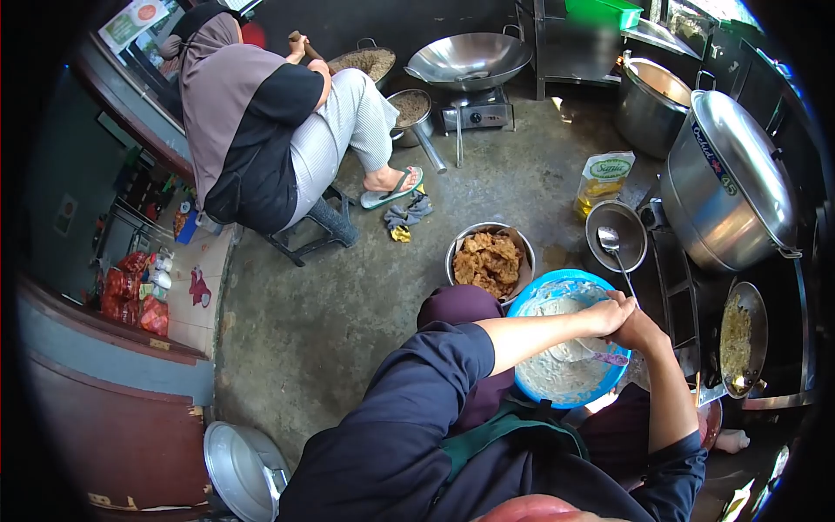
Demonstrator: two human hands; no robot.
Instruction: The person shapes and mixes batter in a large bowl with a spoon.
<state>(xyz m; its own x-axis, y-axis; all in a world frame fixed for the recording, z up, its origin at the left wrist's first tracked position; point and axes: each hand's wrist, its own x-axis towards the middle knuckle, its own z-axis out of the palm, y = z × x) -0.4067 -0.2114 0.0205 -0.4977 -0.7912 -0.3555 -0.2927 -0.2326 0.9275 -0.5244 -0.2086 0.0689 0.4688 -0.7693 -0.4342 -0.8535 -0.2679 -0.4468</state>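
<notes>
My left hand and my right hand are together over the right side of a blue basin. Both have curled fingers that meet, hiding whatever is between them; I cannot tell what they grip. Thick whitish batter coats the basin, and a spoon with a purple patterned handle lies in it below my hands. Right at my fingers ends the handle of a metal ladle, whose head rests in a round metal bowl. Browned fried pieces fill a lined bowl beside the basin.
A pan of frying food is at the right, below a big lidded pot. An oil pouch stands on the floor. Across the room, a seated person stirs a wok. Another wok sits on a burner.
</notes>
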